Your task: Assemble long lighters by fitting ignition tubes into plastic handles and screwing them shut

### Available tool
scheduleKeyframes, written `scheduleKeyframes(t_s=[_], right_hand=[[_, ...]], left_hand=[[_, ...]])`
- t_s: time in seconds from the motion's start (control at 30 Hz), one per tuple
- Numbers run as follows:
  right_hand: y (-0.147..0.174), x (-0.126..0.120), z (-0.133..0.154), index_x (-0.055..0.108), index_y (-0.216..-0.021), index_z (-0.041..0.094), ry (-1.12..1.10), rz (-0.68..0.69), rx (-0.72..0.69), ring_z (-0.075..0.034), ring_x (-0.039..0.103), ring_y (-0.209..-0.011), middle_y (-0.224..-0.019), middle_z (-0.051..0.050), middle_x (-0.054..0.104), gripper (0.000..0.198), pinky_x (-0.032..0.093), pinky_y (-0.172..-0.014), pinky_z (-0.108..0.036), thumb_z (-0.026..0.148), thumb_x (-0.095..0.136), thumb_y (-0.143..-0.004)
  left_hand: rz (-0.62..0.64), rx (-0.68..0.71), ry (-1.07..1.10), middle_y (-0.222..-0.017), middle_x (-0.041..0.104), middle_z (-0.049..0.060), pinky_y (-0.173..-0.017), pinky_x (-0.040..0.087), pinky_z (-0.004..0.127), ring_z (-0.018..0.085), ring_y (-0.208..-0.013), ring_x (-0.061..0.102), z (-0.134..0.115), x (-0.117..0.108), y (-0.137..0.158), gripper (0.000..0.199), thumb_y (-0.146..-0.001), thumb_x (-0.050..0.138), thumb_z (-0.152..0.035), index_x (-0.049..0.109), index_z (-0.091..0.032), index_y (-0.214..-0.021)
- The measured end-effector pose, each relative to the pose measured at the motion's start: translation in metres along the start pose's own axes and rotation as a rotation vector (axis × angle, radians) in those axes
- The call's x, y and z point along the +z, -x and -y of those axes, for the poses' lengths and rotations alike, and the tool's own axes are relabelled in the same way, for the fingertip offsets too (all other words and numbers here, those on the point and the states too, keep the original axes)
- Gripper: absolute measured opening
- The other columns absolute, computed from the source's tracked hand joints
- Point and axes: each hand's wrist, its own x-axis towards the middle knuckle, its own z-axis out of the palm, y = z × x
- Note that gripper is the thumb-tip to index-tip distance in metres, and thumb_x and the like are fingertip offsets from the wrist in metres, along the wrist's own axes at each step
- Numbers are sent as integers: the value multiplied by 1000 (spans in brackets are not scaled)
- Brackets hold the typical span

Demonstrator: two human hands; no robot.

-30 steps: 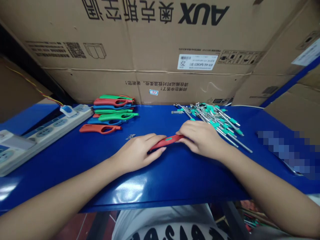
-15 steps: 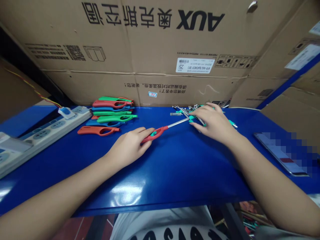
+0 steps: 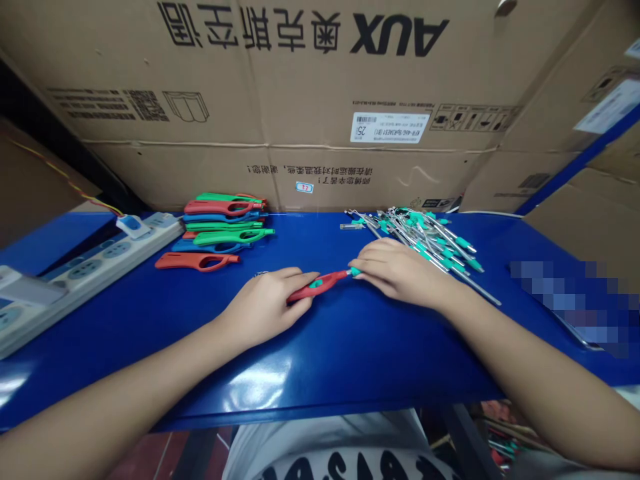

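My left hand [image 3: 273,303] is wrapped round a red lighter handle [image 3: 320,287] with a teal trigger. A short bit of metal shows at the handle's right tip, next to a teal piece [image 3: 355,272]. At that teal piece the fingertips of my right hand [image 3: 395,270] are closed in a pinch; what lies under the fingers is hidden. Behind my right hand lies a heap of metal lighter rods [image 3: 440,243] with teal parts and thin wires. Left of my left hand is a pile of red, green and blue lighter handles [image 3: 225,230].
A white power strip [image 3: 90,270] with a plugged-in blue-and-white plug [image 3: 133,225] runs along the left side. A cardboard wall [image 3: 300,100] stands behind the blue table [image 3: 350,360]. At the right lies a partly blurred-out phone [image 3: 575,327].
My right hand has moved left and toward me, from the rod heap to the handle tip. The long metal rod seen between the hands is now mostly out of sight. My left hand has barely shifted.
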Motion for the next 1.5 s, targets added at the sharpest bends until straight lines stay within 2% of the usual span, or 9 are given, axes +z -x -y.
scheduleKeyframes(t_s=[0.2, 0.33, 0.47, 0.6, 0.7, 0.93, 1.13, 1.37, 1.5], right_hand=[[-5, 12, 20, 71, -104, 6, 70, -36, -90, -23, 63, -85, -88, -12, 73, 28, 49, -81, -38, 23, 48, -103], [-3, 12, 22, 69, -105, 4, 101, -76, -137, -23, 60, -83, -83, -12, 71, 23, 49, -81, -39, 14, 49, -101], [-2, 12, 25, 67, -105, 3, 111, -103, -175, -23, 59, -83, -81, -13, 70, 22, 49, -82, -40, 8, 46, -99], [-3, 12, 29, 67, -104, 4, 101, -105, -194, -23, 58, -83, -81, -13, 69, 22, 50, -83, -41, 8, 45, -99], [-3, 11, 32, 67, -103, 4, 86, -91, -179, -23, 57, -83, -80, -13, 68, 23, 50, -82, -41, 6, 44, -97], [-4, 7, 35, 69, -101, 1, 105, -73, -186, -23, 56, -81, -80, -14, 67, 25, 48, -80, -40, 5, 45, -97], [-4, 9, 37, 68, -101, 4, 95, -31, -182, -23, 55, -82, -81, -13, 67, 26, 47, -79, -39, 6, 42, -98], [-3, 11, 30, 68, -100, 6, 40, 17, -119, -24, 56, -82, -83, -14, 68, 24, 46, -79, -39, 8, 45, -97], [-5, 0, 27, 68, -99, 11, -26, 66, -22, -24, 58, -84, -88, -13, 68, 24, 46, -79, -37, 20, 46, -102]], left_hand=[[-43, 49, 110, -112, 71, 5, -77, 51, 30, 21, -91, 69, -4, 8, 4, 36, -94, 57, -26, 69, -22, -128], [30, 31, 312, -87, 70, 1, -65, 44, 24, 14, -71, 62, -6, 4, 2, 31, -93, 57, -22, 73, -22, -120], [158, -113, 608, -75, 68, 0, -56, 40, 23, 13, -64, 56, -10, 1, 0, 23, -92, 57, -29, 75, -15, -90], [185, -203, 737, -76, 70, 0, -62, 44, 25, 14, -68, 59, -14, 2, 0, 21, -89, 60, -30, 73, -15, -82], [126, -153, 662, -83, 72, 0, -65, 44, 25, 15, -73, 60, -17, 2, 3, 18, -90, 60, -26, 75, -17, -88], [56, -63, 421, -74, 64, 0, -62, 40, 26, 14, -66, 57, -26, -3, 12, 16, -93, 59, -17, 75, -18, -91], [74, -48, 275, -100, 72, 4, -70, 49, 27, 19, -84, 68, -30, -6, 17, 26, -94, 62, -17, 72, -22, -117], [47, -14, 209, -101, 72, 4, -72, 52, 28, 20, -86, 70, -23, 3, 13, 31, -94, 60, -19, 70, -22, -124], [-15, 12, 180, -109, 72, 5, -80, 54, 30, 21, -93, 70, -19, 8, 8, 34, -94, 59, -20, 69, -24, -126]])
